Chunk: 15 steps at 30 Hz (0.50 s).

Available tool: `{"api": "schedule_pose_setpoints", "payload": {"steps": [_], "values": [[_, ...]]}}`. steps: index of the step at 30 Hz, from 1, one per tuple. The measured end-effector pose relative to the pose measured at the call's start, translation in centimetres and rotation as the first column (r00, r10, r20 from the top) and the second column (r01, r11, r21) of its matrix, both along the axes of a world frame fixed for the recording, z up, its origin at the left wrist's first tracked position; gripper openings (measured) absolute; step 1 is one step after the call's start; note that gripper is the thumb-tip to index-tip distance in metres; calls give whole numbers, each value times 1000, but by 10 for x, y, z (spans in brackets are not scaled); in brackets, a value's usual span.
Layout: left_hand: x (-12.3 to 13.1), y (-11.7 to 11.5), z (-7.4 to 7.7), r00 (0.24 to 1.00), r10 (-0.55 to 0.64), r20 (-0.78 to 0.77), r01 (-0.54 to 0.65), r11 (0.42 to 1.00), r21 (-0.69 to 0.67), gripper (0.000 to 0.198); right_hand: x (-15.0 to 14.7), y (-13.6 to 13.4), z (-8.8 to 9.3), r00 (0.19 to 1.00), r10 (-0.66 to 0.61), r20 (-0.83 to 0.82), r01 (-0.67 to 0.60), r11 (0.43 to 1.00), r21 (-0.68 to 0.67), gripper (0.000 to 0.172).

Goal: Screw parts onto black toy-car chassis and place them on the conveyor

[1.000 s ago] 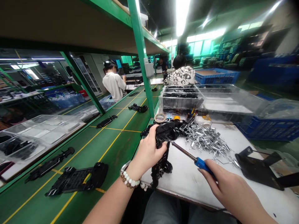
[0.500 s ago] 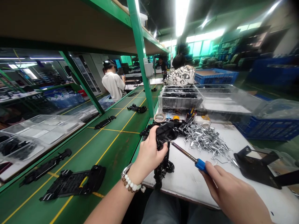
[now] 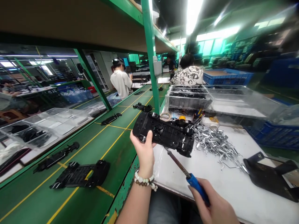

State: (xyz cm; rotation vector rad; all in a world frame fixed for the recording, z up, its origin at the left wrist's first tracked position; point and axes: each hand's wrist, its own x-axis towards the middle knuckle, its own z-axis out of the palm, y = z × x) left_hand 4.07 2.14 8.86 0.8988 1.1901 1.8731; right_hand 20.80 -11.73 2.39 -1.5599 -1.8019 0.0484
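Note:
My left hand point(image 3: 145, 152) grips one end of a black plastic chassis point(image 3: 163, 132), thumb on its face, and holds it raised over the near left edge of the white table point(image 3: 233, 183). The chassis lies nearly flat to my view, its moulded side showing. In my right hand point(image 3: 210, 199) is a blue-handled tool point(image 3: 198, 188) with a long thin metal shaft. The shaft's end is just below the chassis; whether it touches is unclear. Right of the chassis lies a heap of bent metal rods point(image 3: 215, 141).
A green conveyor point(image 3: 93, 149) on the left carries several black chassis parts. Clear trays point(image 3: 229, 99) stand behind the rods, and a black metal stand point(image 3: 268, 177) is at right. A green post point(image 3: 150, 59) rises beyond the chassis. Several people sit or stand farther back.
My left hand has turned the chassis from a tilted, hanging pose to show its broad face. My right hand has drawn the tool slightly down and left. The view has shifted a little.

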Motion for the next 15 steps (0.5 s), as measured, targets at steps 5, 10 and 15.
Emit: {"api": "schedule_pose_setpoints", "payload": {"steps": [5,10,15], "values": [[11,-7,-8,982,-36,187,47,998,-52,61,-24,7,-20,991,-128,30,130,989,-73,28],[16,-2,-16,978,-25,208,37,998,-54,64,-22,10,-26,981,-173,83,183,973,-141,27],[21,-2,-23,989,-52,136,53,999,-4,65,-24,10,-24,976,-185,117,203,965,-168,22]]}}
